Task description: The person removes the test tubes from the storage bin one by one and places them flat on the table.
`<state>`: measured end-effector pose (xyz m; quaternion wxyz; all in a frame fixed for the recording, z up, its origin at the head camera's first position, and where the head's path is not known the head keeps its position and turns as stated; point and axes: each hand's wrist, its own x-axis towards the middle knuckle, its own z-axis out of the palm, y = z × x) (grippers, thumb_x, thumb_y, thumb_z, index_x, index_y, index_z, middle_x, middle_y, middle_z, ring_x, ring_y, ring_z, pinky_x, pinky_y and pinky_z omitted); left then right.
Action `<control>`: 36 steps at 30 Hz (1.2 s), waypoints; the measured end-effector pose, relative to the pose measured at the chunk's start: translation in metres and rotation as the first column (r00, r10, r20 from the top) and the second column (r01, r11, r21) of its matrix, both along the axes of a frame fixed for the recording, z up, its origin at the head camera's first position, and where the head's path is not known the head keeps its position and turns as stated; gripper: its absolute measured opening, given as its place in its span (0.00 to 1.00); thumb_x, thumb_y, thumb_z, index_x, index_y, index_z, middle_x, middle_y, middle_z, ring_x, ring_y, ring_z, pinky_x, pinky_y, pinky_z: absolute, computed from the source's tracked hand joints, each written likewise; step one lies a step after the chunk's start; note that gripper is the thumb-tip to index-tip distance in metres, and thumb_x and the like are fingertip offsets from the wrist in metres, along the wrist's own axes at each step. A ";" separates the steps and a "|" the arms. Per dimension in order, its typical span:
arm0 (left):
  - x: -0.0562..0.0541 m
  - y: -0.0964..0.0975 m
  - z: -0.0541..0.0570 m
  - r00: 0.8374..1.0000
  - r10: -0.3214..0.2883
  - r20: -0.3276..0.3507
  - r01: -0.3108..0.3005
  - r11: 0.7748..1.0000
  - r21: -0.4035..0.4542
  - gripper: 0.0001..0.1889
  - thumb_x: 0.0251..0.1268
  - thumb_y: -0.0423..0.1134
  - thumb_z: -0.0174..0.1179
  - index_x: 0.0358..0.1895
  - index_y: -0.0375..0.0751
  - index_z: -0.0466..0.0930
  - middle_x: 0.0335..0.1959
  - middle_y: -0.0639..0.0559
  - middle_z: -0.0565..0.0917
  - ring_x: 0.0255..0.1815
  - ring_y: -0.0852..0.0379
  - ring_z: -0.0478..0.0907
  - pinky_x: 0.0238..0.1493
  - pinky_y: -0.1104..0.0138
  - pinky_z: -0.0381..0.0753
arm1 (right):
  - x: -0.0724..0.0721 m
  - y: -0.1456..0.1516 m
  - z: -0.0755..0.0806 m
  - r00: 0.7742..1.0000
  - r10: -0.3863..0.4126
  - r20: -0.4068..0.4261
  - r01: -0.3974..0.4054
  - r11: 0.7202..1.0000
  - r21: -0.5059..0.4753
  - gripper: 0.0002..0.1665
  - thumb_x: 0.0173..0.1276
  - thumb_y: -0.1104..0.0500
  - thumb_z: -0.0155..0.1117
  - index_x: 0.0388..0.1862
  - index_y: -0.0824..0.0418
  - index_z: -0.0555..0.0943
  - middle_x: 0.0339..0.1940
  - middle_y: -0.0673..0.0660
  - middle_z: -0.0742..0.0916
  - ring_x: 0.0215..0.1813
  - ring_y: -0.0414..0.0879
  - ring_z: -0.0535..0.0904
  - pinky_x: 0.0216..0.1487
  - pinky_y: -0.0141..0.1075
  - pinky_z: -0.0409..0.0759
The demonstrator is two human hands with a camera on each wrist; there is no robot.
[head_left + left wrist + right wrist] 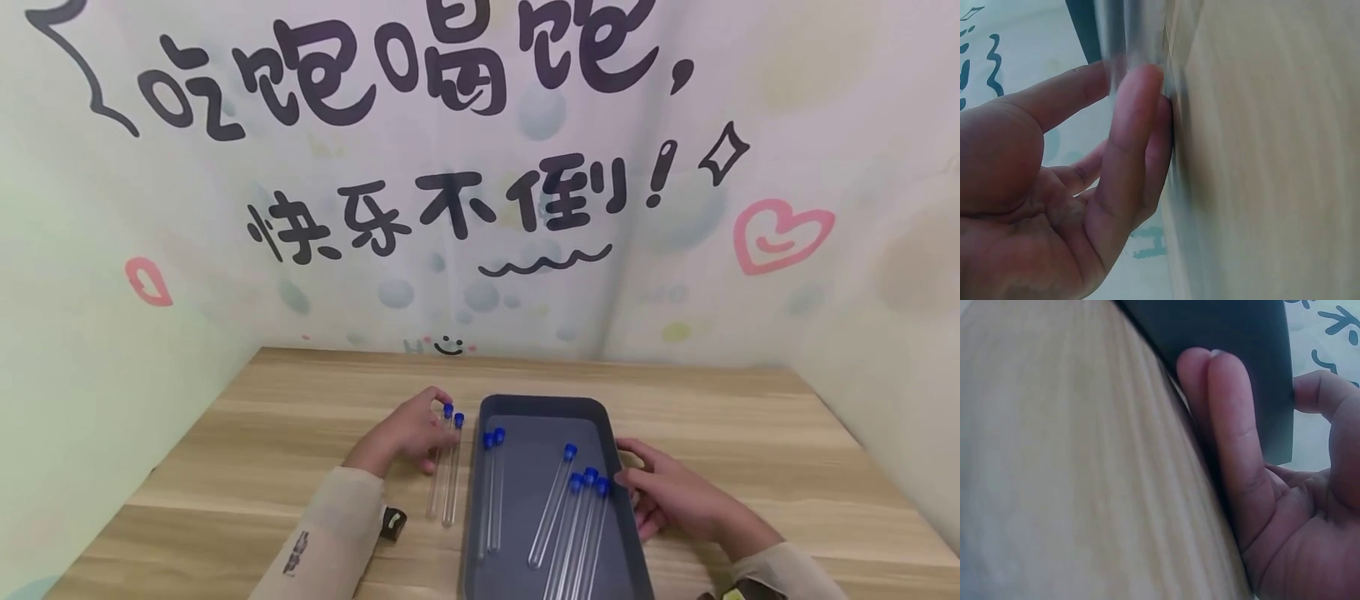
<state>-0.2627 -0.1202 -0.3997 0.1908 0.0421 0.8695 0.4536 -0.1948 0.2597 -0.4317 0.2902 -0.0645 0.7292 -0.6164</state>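
Left of the tray, my left hand [411, 429] holds two clear test tubes [452, 479] with blue caps between thumb and fingers. The left wrist view shows the tubes [1132, 31] blurred at the fingertips, close beside the tabletop; whether they touch it I cannot tell. My right hand [678, 496] grips the right side of a dark grey tray [540, 407]. In the right wrist view its fingers [1232, 406] lie against the outer wall and the thumb touches the rim. Inside the tray, two blue-capped tubes [495, 492] lie at the left and several more [573, 533] at the right.
The wood-grain table [247, 467] runs back to a white printed curtain [450, 300] with dark lettering. Pale walls [67, 400] stand at both sides. Dark wrist straps [392, 523] sit at the sleeve cuffs. The tray's near end is cut off by the frame.
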 end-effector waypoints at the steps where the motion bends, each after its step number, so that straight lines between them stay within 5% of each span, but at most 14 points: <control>1: 0.000 0.000 0.000 1.000 0.000 0.004 0.000 1.000 0.002 0.31 0.63 0.33 0.68 0.66 0.45 0.63 0.32 0.45 0.79 0.22 0.54 0.75 0.21 0.64 0.86 | 0.000 0.000 0.000 1.000 0.002 0.001 -0.002 1.000 0.001 0.47 0.75 0.56 0.54 0.82 0.59 0.38 0.33 0.59 0.84 0.24 0.44 0.84 0.28 0.41 0.88; 16: 0.003 0.000 -0.003 1.000 0.021 0.019 -0.021 1.000 0.005 0.29 0.63 0.33 0.68 0.64 0.44 0.65 0.35 0.45 0.76 0.19 0.55 0.73 0.22 0.64 0.86 | 0.002 -0.003 0.002 1.000 0.002 -0.004 -0.002 1.000 0.019 0.48 0.75 0.54 0.55 0.82 0.61 0.40 0.33 0.58 0.84 0.24 0.44 0.84 0.28 0.40 0.88; 24: 0.003 0.000 -0.003 0.999 0.026 0.021 -0.027 0.999 0.023 0.28 0.62 0.33 0.69 0.63 0.43 0.67 0.40 0.43 0.76 0.31 0.51 0.79 0.24 0.62 0.87 | 0.002 -0.001 0.002 1.000 -0.002 0.009 0.002 1.000 0.016 0.48 0.74 0.55 0.55 0.82 0.60 0.40 0.34 0.59 0.85 0.24 0.44 0.84 0.28 0.40 0.88; 36: 0.001 0.008 0.007 0.988 0.022 -0.150 -0.040 0.992 -0.116 0.27 0.60 0.39 0.72 0.60 0.43 0.72 0.36 0.47 0.78 0.21 0.54 0.74 0.22 0.67 0.77 | 0.001 0.000 0.004 1.000 0.006 0.002 -0.006 1.000 -0.007 0.48 0.74 0.55 0.54 0.81 0.61 0.38 0.32 0.58 0.85 0.24 0.43 0.84 0.28 0.40 0.88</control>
